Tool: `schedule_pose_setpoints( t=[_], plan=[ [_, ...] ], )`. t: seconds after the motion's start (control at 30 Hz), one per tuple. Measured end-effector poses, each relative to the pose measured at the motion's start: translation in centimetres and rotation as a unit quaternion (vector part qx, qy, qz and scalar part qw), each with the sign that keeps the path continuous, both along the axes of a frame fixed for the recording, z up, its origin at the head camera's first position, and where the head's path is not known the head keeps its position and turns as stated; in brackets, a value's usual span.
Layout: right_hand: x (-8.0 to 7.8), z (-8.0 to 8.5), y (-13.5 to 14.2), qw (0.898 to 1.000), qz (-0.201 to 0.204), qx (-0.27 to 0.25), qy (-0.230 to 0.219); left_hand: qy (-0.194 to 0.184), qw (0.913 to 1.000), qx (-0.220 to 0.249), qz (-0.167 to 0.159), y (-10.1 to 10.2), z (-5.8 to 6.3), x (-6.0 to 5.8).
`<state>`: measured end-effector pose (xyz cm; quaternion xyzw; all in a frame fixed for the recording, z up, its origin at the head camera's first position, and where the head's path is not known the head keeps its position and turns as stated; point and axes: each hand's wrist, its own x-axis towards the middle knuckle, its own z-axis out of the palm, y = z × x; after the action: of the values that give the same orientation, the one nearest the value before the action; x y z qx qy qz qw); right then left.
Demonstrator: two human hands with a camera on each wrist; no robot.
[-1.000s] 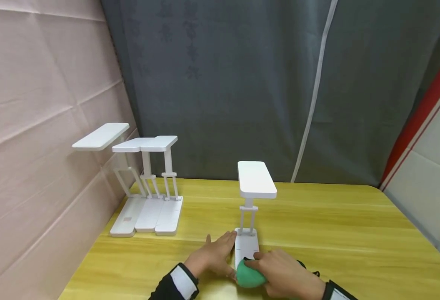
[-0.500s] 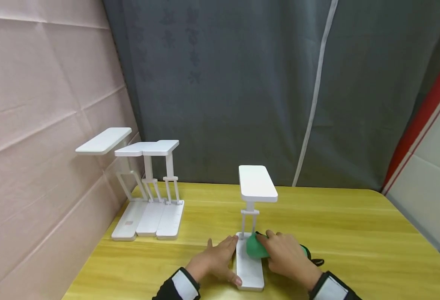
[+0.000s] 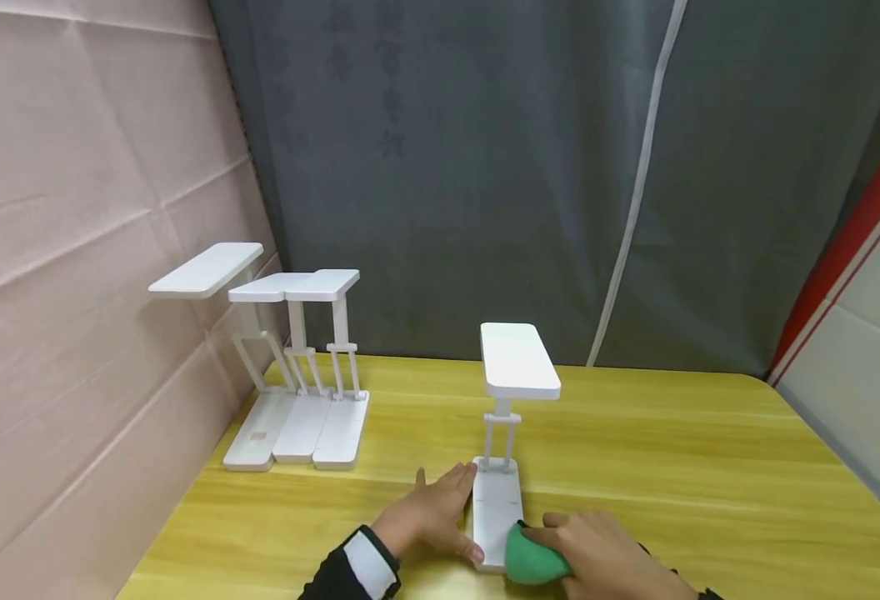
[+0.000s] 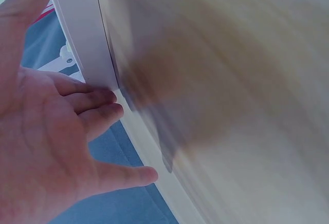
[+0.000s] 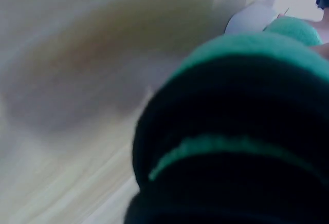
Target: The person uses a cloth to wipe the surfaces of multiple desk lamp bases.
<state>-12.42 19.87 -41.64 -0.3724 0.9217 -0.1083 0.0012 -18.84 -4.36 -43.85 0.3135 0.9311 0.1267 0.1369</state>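
A white folding desk lamp (image 3: 518, 358) stands upright on the wooden table. Its flat base (image 3: 496, 508) points toward me, and two thin legs carry the rectangular head. My left hand (image 3: 428, 517) rests against the base's left side, fingers straight and thumb at the near corner. The left wrist view also shows this hand (image 4: 51, 131) with its fingertips along the base's edge (image 4: 87, 34). My right hand (image 3: 605, 554) grips a soft green cleaning pad (image 3: 533, 557) with black trim, at the base's near right corner. Its black layers and green rim (image 5: 241, 44) fill much of the right wrist view.
Three similar white lamps (image 3: 320, 286) stand side by side at the back left of the table (image 3: 672, 450), near a pink cloth wall (image 3: 72, 250). A dark grey curtain (image 3: 440, 167) hangs behind. At right is a white panel with a red band (image 3: 845, 258).
My right hand slid the green pad from the near part of the base up toward the legs, then back down to the near right corner. My left hand stayed at the base's left side.
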Motion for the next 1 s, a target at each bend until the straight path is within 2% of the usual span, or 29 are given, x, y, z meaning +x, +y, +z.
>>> schedule_pose_setpoints(
  t=[0.27, 0.33, 0.5, 0.63, 0.87, 1.0],
  plan=[
    [0.8, -0.2, 0.6, 0.996, 0.051, -0.028, -0.063, -0.003, 1.0000, 0.007, -0.003, -0.3, -0.1, -0.8],
    [1.1, -0.5, 0.7, 0.996, 0.058, -0.022, -0.057, -0.005, 0.9999, 0.011, -0.004, -0.4, -0.3, -1.0],
    [1.7, -1.0, 0.8, 0.997, 0.047, -0.016, -0.055, -0.004, 0.9998, 0.018, -0.012, 0.4, -0.7, -1.9],
    [2.2, -1.4, 1.0, 0.997, 0.041, -0.006, -0.058, -0.007, 0.9998, 0.012, -0.016, 2.2, -0.8, -2.8],
    [2.6, -1.7, 1.6, 0.997, 0.053, -0.005, -0.051, -0.013, 0.9996, 0.006, -0.025, 6.9, -0.9, -4.7],
    [2.6, -1.9, 1.8, 0.996, 0.054, -0.012, -0.068, -0.011, 0.9998, 0.002, -0.018, 9.4, -0.8, -5.6]
  ],
)
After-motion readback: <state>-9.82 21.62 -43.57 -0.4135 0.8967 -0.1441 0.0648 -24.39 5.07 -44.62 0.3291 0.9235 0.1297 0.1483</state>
